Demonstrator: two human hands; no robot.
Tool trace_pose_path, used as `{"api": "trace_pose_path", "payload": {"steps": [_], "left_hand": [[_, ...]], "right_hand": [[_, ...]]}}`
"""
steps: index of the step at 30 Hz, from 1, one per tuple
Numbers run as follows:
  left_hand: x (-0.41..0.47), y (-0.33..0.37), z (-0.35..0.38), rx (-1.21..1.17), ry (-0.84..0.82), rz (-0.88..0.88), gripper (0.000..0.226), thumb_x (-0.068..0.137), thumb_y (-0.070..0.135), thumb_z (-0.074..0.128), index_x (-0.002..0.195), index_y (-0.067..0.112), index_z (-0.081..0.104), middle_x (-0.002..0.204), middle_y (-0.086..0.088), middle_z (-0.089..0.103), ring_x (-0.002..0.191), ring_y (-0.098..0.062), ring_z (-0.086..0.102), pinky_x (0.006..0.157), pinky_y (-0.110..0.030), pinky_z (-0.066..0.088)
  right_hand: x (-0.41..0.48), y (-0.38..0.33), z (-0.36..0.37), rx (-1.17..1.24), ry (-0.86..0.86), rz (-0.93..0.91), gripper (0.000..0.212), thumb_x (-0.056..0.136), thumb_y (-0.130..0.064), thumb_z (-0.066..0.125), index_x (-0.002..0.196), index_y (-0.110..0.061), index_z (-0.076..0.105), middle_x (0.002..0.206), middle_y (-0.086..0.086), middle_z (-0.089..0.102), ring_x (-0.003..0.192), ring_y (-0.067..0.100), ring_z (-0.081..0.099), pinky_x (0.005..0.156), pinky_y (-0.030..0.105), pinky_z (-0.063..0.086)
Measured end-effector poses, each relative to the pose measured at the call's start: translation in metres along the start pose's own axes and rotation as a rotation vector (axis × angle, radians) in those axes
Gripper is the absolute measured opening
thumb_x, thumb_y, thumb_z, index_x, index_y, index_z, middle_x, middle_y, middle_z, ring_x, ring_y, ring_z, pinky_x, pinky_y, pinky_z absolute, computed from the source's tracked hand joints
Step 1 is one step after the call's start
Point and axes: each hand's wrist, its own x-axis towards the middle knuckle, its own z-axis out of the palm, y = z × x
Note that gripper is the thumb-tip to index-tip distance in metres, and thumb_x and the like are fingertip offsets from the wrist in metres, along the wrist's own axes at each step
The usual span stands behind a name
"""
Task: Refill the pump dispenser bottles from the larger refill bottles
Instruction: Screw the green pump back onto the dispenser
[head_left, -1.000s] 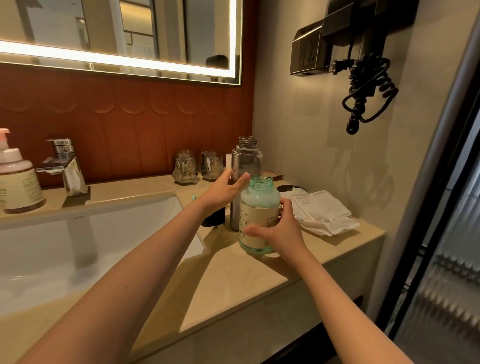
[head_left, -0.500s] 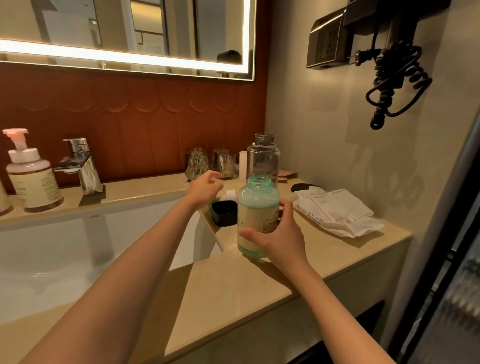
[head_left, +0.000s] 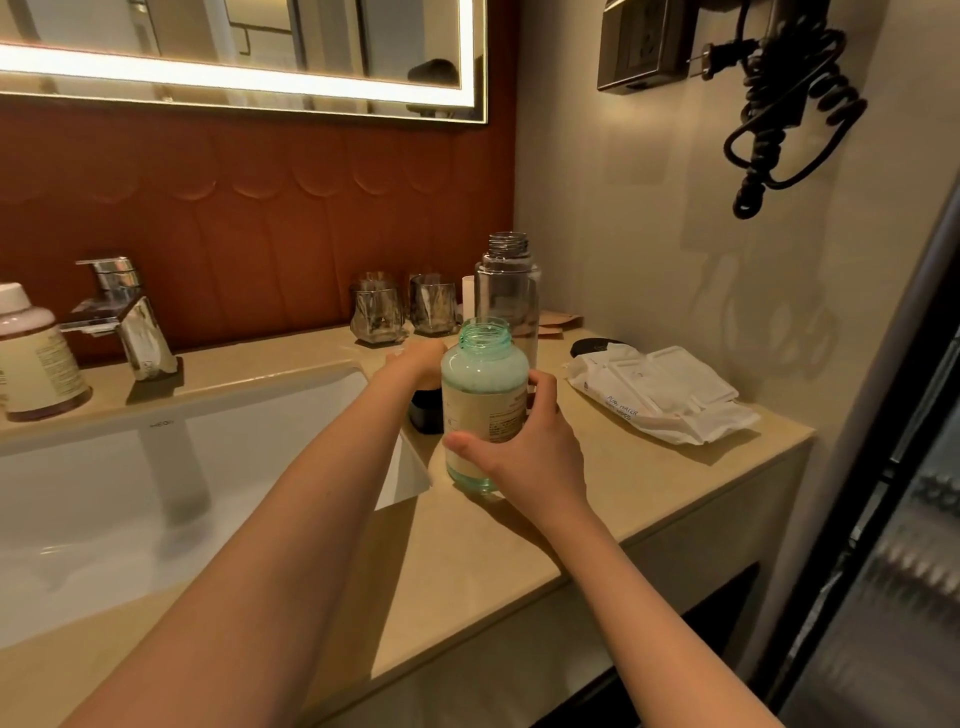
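Green dispenser bottle (head_left: 483, 410) stands uncapped on the surface (head_left: 467, 561), just beside the sink (head_left: 156, 493) corner. My right hand (head_left: 524, 447) is wrapped round its label, thumb in front. My left hand (head_left: 415, 361) reaches down behind it, near a small dark object (head_left: 425, 415); whether its fingers hold anything I cannot tell. The risk, as I judge it: both necks are open and the tall clear refill bottle (head_left: 508, 301) stands just behind, so a careless wrist could topple it or slop liquid. Around me: beige stone, a faucet (head_left: 124, 317), two glasses (head_left: 376, 314), a wipes packet (head_left: 660, 395), and a lit mirror (head_left: 234, 57) above.
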Motion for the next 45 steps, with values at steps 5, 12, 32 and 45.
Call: {"api": "trace_pose_path", "payload": {"steps": [5, 12, 32, 45], "left_hand": [[-0.021, 0.022, -0.009, 0.098, 0.114, -0.021, 0.015, 0.096, 0.015, 0.041, 0.091, 0.01, 0.054, 0.095, -0.006, 0.057, 0.102, -0.03, 0.052, 0.091, -0.04, 0.04], [-0.042, 0.017, -0.038, 0.178, 0.364, 0.045, 0.051, 0.09, 0.029, 0.057, 0.136, 0.012, 0.043, 0.134, -0.009, 0.052, 0.122, -0.029, 0.047, 0.095, -0.041, 0.037], [-0.147, -0.033, -0.097, 0.166, 0.843, 0.48, 0.058, 0.065, -0.002, 0.078, 0.12, 0.0, 0.058, 0.123, -0.017, 0.058, 0.111, -0.034, 0.055, 0.09, -0.045, 0.049], [-0.16, -0.011, -0.134, 0.439, 0.894, 0.646, 0.057, 0.059, -0.008, 0.081, 0.113, -0.003, 0.062, 0.114, -0.023, 0.062, 0.099, -0.041, 0.062, 0.079, -0.052, 0.053]], "right_hand": [[0.0, -0.001, 0.001, -0.019, 0.006, 0.007, 0.091, 0.063, -0.055, 0.075, 0.134, -0.029, 0.022, 0.132, -0.005, 0.046, 0.117, 0.017, 0.048, 0.09, 0.034, 0.049], [-0.002, -0.004, 0.0, -0.022, -0.007, 0.013, 0.093, 0.064, -0.055, 0.074, 0.136, -0.027, 0.021, 0.134, -0.002, 0.045, 0.12, 0.019, 0.047, 0.092, 0.037, 0.048], [-0.003, -0.005, 0.002, -0.003, -0.012, 0.055, 0.096, 0.064, -0.051, 0.076, 0.138, -0.027, 0.02, 0.138, 0.004, 0.042, 0.123, 0.024, 0.046, 0.096, 0.043, 0.047], [-0.002, -0.004, 0.003, -0.001, -0.015, 0.047, 0.097, 0.065, -0.052, 0.075, 0.139, -0.027, 0.018, 0.138, 0.005, 0.041, 0.122, 0.024, 0.046, 0.096, 0.039, 0.047]]}}
